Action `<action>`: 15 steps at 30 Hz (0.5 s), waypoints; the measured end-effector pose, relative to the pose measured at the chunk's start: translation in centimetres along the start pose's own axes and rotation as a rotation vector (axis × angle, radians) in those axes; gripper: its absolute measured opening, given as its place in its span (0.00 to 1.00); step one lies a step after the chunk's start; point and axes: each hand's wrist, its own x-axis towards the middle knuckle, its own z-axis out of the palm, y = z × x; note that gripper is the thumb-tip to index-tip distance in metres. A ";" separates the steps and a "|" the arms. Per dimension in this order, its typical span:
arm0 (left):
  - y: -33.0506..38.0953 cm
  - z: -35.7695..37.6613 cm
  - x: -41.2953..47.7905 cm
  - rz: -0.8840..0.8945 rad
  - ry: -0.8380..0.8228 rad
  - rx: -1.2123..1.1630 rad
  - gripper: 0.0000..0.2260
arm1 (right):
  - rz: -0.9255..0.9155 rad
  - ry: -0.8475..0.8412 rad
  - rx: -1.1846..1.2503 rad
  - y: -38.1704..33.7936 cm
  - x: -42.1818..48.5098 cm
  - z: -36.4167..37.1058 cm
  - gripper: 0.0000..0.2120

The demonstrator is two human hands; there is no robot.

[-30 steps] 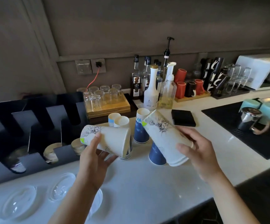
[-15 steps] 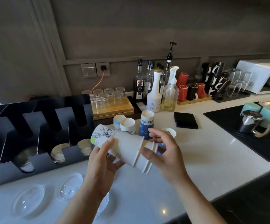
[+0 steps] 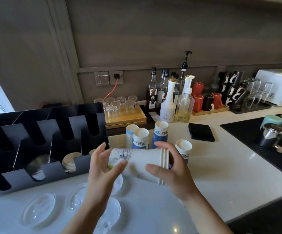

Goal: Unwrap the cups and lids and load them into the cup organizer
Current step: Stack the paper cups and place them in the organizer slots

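Observation:
A nested stack of white paper cups [image 3: 142, 163] lies on its side in front of me, above the counter. My left hand [image 3: 103, 168] grips its closed bottom end and my right hand [image 3: 169, 168] wraps its rim end. To the left stands the black cup organizer [image 3: 47, 173], with cups lying in several of its front slots. Behind the stack, several blue-and-white paper cups [image 3: 159, 135] stand upside down. Clear plastic lids [image 3: 38, 209] lie on the counter near the front edge.
The white counter [image 3: 209, 174] carries a wooden tray of glasses [image 3: 120, 108], syrup and pump bottles [image 3: 169, 100], red and black mugs [image 3: 207, 100], a black block [image 3: 201, 134] and a dark mat [image 3: 248, 141] with a metal pitcher. A white microwave [image 3: 278, 86] sits far right.
One second ago each hand held a separate white cup stack. The right one has been slid into the left one, and the joined stack has levelled out to horizontal.

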 end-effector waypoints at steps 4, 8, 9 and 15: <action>0.6 -1.2 1.3 0.503 -0.347 0.853 0.46 | -0.016 -0.066 -0.146 -0.1 0.7 0.6 0.30; -0.1 -0.4 1.2 0.691 -0.364 1.097 0.42 | -0.041 -0.072 -0.191 -0.3 1.0 2.4 0.31; -0.4 -0.2 1.0 0.685 -0.345 1.063 0.40 | -0.053 -0.071 -0.221 -0.3 0.9 3.0 0.32; -1.4 -1.4 0.7 0.487 -0.195 0.779 0.34 | -0.146 -0.164 -0.483 -1.3 2.1 5.8 0.36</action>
